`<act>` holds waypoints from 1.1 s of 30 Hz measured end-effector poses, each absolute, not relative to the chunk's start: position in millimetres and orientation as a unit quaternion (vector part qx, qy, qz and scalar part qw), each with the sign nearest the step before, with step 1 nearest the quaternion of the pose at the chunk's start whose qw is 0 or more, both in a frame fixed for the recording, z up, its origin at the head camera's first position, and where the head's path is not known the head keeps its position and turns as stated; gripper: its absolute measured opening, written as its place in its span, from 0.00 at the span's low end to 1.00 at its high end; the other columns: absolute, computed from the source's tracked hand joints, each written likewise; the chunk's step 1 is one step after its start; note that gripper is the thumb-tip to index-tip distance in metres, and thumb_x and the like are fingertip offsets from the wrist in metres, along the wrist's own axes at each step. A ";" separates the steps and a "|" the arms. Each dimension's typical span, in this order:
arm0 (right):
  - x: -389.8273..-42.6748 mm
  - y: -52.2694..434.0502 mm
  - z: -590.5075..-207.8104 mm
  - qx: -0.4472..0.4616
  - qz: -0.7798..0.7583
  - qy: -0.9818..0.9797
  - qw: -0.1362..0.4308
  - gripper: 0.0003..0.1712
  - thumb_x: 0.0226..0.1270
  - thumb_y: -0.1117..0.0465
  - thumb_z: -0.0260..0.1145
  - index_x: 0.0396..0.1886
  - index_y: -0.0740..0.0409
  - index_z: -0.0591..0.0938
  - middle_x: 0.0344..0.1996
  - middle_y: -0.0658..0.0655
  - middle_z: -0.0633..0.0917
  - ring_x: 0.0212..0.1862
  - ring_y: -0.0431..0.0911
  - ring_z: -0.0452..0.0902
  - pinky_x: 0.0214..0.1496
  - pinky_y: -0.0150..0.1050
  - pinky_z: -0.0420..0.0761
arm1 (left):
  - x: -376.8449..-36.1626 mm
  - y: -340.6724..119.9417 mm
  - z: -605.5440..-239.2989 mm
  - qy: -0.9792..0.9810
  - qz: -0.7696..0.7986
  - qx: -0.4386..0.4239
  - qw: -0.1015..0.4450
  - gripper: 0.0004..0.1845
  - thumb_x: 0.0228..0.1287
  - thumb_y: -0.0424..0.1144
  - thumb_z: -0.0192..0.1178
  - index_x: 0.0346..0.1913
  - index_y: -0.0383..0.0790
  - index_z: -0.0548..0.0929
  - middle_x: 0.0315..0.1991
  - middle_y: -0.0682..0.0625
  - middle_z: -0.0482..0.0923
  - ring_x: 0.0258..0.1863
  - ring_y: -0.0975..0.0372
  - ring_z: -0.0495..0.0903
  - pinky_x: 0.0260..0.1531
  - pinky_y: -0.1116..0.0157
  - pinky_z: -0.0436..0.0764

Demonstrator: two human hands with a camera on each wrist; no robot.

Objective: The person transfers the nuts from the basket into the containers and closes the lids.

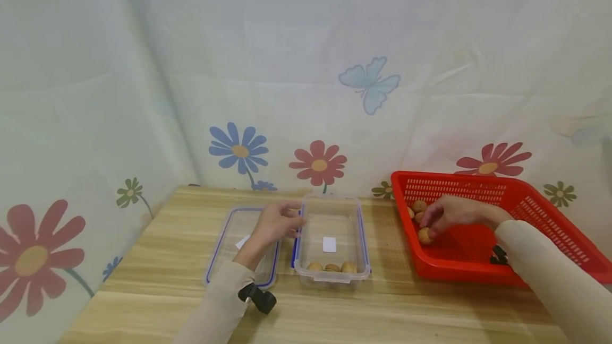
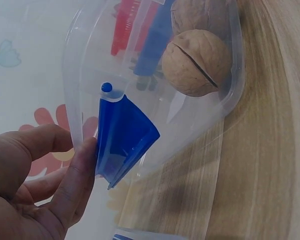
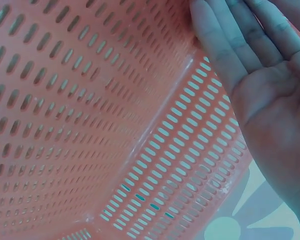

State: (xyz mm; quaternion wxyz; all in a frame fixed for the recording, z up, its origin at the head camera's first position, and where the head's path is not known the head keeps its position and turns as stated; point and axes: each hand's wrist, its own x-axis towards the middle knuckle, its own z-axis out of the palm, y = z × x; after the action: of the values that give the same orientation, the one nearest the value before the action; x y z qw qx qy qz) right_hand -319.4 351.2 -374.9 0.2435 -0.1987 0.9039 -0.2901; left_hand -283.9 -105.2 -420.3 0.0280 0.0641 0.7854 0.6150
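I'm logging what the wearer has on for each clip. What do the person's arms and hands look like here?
Both arms wear long beige sleeves that reach the wrists. A small black device, seemingly a camera on a strap, sits at each wrist. The left hand and right hand are bare: no gloves, and no rings or markings show in the wrist views.

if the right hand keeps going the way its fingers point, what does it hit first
Most likely the walnuts by the left wall of the red basket. The right hand points left and down at them; its fingertips look at or near one already, though depth is unclear.
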 end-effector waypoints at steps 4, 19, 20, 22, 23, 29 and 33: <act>-317.1 351.7 -370.4 -0.199 -0.294 0.909 0.218 0.25 0.63 0.56 0.81 0.58 0.57 0.89 0.52 0.53 0.88 0.52 0.51 0.80 0.61 0.57 0.85 | -284.5 -105.6 -421.4 0.785 0.615 0.062 0.029 0.25 0.66 0.24 0.68 0.66 0.26 0.81 0.43 0.37 0.87 0.36 0.49 0.89 0.35 0.59 0.93; -297.6 331.1 -313.5 -0.197 -0.319 0.923 0.093 0.25 0.69 0.51 0.78 0.61 0.54 0.87 0.55 0.54 0.88 0.57 0.53 0.81 0.55 0.45 0.89 | -285.9 -106.2 -423.9 0.785 0.616 0.063 0.028 0.25 0.66 0.24 0.68 0.66 0.27 0.81 0.41 0.39 0.87 0.37 0.48 0.90 0.35 0.59 0.93; -295.6 328.8 -310.0 -0.196 -0.322 0.923 0.081 0.25 0.69 0.51 0.78 0.62 0.54 0.87 0.55 0.55 0.88 0.56 0.53 0.81 0.55 0.46 0.89 | -285.9 -106.0 -423.8 0.784 0.616 0.063 0.027 0.25 0.66 0.25 0.69 0.66 0.27 0.81 0.41 0.39 0.87 0.37 0.47 0.90 0.35 0.59 0.93; -291.2 324.3 -304.2 -0.195 -0.324 0.924 0.055 0.25 0.69 0.51 0.78 0.61 0.54 0.87 0.54 0.55 0.89 0.55 0.52 0.83 0.55 0.44 0.89 | -285.7 -105.7 -423.5 0.786 0.615 0.061 0.026 0.25 0.66 0.25 0.69 0.66 0.27 0.81 0.42 0.39 0.87 0.37 0.48 0.90 0.35 0.58 0.93; -289.0 322.2 -301.9 -0.193 -0.328 0.924 0.043 0.25 0.69 0.51 0.78 0.61 0.55 0.87 0.54 0.55 0.89 0.55 0.52 0.83 0.55 0.43 0.89 | -285.5 -105.6 -423.3 0.787 0.613 0.060 0.025 0.25 0.66 0.25 0.69 0.66 0.27 0.81 0.42 0.39 0.87 0.37 0.49 0.90 0.35 0.59 0.93; -273.2 307.8 -296.3 -0.191 -0.353 0.916 -0.008 0.27 0.72 0.50 0.75 0.65 0.55 0.85 0.57 0.57 0.88 0.56 0.53 0.84 0.53 0.33 0.86 | -284.8 -105.5 -423.0 0.788 0.612 0.061 0.023 0.25 0.67 0.24 0.69 0.66 0.27 0.81 0.42 0.39 0.87 0.36 0.52 0.89 0.35 0.59 0.93; -260.8 293.5 -295.0 -0.185 -0.385 0.904 -0.026 0.26 0.73 0.50 0.74 0.65 0.55 0.85 0.57 0.57 0.88 0.56 0.51 0.85 0.53 0.31 0.86 | -284.9 -105.5 -423.1 0.786 0.615 0.064 0.023 0.25 0.66 0.24 0.69 0.65 0.26 0.81 0.41 0.39 0.86 0.35 0.52 0.89 0.35 0.59 0.93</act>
State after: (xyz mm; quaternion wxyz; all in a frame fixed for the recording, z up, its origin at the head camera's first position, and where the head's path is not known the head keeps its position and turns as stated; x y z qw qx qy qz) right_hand -260.8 293.5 -295.0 -0.0259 -0.1850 0.9037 -0.3854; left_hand -284.9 -105.5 -423.1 0.0225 0.0644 0.7859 0.6146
